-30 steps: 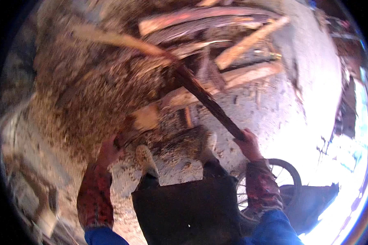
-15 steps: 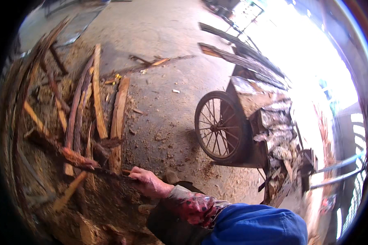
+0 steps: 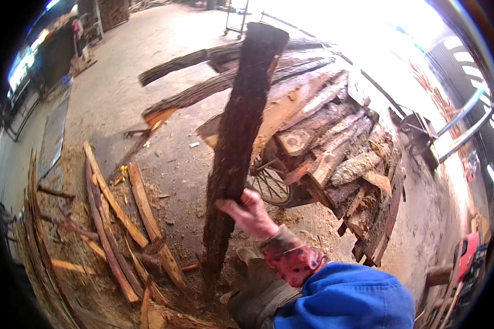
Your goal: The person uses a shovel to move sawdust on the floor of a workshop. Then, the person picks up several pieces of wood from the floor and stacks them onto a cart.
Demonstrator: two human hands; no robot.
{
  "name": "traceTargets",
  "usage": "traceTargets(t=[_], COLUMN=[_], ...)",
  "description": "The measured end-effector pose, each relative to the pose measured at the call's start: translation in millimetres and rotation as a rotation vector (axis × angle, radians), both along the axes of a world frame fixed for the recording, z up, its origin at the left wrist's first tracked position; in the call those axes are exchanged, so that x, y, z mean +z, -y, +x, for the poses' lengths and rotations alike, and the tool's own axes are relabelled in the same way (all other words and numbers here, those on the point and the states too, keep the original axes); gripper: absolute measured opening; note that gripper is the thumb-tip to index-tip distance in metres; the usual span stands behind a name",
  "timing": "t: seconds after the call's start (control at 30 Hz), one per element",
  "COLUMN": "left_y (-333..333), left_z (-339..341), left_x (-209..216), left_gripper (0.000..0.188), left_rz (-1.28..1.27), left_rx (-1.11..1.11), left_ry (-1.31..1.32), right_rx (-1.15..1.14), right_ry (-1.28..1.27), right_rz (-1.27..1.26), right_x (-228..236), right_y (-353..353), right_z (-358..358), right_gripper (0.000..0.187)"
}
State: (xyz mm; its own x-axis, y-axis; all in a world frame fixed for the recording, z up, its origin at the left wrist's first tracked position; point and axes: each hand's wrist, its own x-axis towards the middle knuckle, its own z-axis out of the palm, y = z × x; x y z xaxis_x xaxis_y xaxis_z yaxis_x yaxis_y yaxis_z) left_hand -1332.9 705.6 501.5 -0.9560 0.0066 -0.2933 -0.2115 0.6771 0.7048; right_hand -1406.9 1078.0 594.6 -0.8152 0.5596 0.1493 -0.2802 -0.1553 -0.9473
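My right hand (image 3: pixel 250 214) is closed around the edge of a long dark bark-covered wood slab (image 3: pixel 237 120), near its lower half. The slab stands nearly upright, its wide top end up and its lower end reaching down among loose wood strips. Behind it is a wheeled cart loaded with split logs and slabs (image 3: pixel 326 164); the slab hides part of the load. Below the load shows a spoked wheel (image 3: pixel 270 185). My left hand is not in view.
Reddish wood strips (image 3: pixel 107 230) and a lighter strip (image 3: pixel 156 225) lie in a heap at the left. Two long bark slabs jut left from the cart, one with a yellowish cut end (image 3: pixel 158 116). Wood chips litter the concrete floor (image 3: pixel 175 159). Metal tubes (image 3: pixel 464 115) extend at the right.
The dark slab has swung from lying low across the strips to nearly upright, gripped by my right hand. The view has turned, bringing more of the cart's load into sight.
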Motion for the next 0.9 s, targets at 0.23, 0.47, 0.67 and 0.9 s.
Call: traceTargets(t=[0.23,0.47,0.67,0.9], left_y=[-30.5,-23.1,-32.7,-5.1], left_z=[2.3,-1.9,-5.6,-8.4], left_x=[22.5,-8.5,-9.9,33.1], left_gripper=[0.070,0.047,0.031,0.039], left_rz=[-0.003,0.067,0.270,0.320], left_rx=[-0.069,-0.184,-0.395,-0.641], left_ry=[0.104,0.047,-0.046,0.122], right_rx=[-0.481,-0.357,0.068,0.448], right_ry=[-0.096,0.123,0.173,0.455], right_rz=[-0.080,0.384,0.556,0.310], right_x=[21.0,-18.8,-58.0,-86.0], right_y=[-237.8,-275.3,-0.2,120.4], right_z=[75.5,160.0,144.1,191.1], right_gripper=[0.031,0.051,0.064,0.086])
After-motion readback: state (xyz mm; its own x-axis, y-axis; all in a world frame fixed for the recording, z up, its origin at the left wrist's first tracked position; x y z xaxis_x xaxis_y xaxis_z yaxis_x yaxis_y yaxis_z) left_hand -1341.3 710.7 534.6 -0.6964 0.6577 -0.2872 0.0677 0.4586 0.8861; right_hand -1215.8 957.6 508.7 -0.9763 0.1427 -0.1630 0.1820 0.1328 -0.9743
